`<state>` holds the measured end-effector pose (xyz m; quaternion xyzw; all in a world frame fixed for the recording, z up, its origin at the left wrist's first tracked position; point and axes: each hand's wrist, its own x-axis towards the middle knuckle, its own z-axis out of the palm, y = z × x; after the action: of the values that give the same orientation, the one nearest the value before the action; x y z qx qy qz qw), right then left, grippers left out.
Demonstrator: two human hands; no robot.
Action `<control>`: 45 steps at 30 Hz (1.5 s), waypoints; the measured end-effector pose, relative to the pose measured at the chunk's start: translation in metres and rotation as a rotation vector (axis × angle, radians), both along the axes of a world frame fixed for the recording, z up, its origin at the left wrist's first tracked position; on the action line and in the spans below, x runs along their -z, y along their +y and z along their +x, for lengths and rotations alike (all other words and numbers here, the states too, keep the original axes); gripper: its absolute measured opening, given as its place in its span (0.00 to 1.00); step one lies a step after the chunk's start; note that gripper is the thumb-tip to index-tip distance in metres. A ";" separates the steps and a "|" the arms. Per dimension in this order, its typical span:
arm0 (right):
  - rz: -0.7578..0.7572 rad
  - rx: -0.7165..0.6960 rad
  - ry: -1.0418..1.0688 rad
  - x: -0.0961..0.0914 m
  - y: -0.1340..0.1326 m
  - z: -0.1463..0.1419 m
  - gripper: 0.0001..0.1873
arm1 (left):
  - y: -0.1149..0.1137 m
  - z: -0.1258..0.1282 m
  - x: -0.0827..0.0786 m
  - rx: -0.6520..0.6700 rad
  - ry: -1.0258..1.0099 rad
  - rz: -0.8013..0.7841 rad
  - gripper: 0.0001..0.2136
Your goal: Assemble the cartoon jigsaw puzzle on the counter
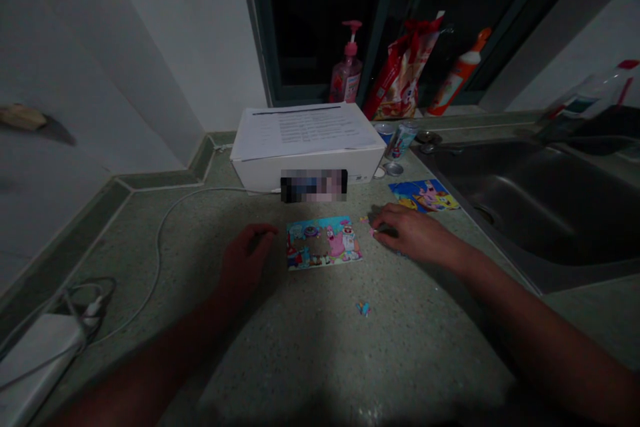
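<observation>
Speckled grey-green stone surface carries one rectangular cartoon jigsaw puzzle, centrally. Left hand is beside it, fingers parted, apparently unloaded; right hand curls over tiny pink pieces, grip unclear. A careless sweep could scatter pieces toward one grey metal sink, far right. One blue-and-yellow cartoon card; pieces uncountable.

White box at back of table, printed sheet on top. Pink pump bottle, red bag, orange bottle by dark window. Steel sink right; pale cable curving left.
</observation>
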<state>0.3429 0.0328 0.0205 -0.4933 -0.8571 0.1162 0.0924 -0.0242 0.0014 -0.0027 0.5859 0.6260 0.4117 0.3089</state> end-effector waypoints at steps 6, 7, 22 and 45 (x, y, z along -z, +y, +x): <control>-0.012 0.020 0.024 0.002 0.001 0.000 0.06 | 0.001 0.000 0.000 -0.001 0.003 0.006 0.13; -0.017 0.023 0.036 0.002 0.001 0.000 0.06 | 0.001 0.000 0.000 -0.003 -0.003 0.004 0.12; -0.070 0.083 0.133 0.006 0.005 0.002 0.02 | 0.001 0.000 0.003 0.005 0.003 0.011 0.12; -0.258 0.082 0.308 0.011 0.005 0.002 0.09 | 0.002 0.000 0.004 0.009 0.031 0.014 0.13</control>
<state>0.3453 0.0382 0.0094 -0.5120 -0.7900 0.2954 0.1629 -0.0245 0.0033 -0.0065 0.5970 0.6251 0.4057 0.2970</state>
